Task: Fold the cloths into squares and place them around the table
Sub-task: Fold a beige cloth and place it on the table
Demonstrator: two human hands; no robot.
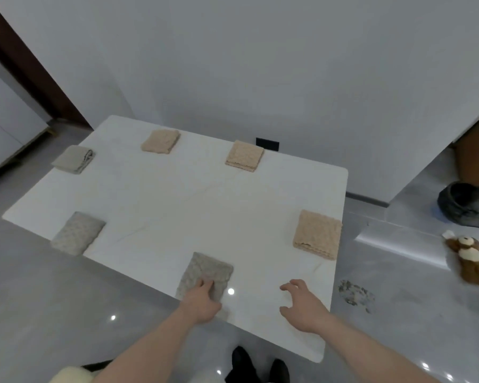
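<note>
Grey cloth, folded, at near table edge; left hand rests on it, fingertips curled in (grip unclear). Right hand spread, holding nothing.
</note>
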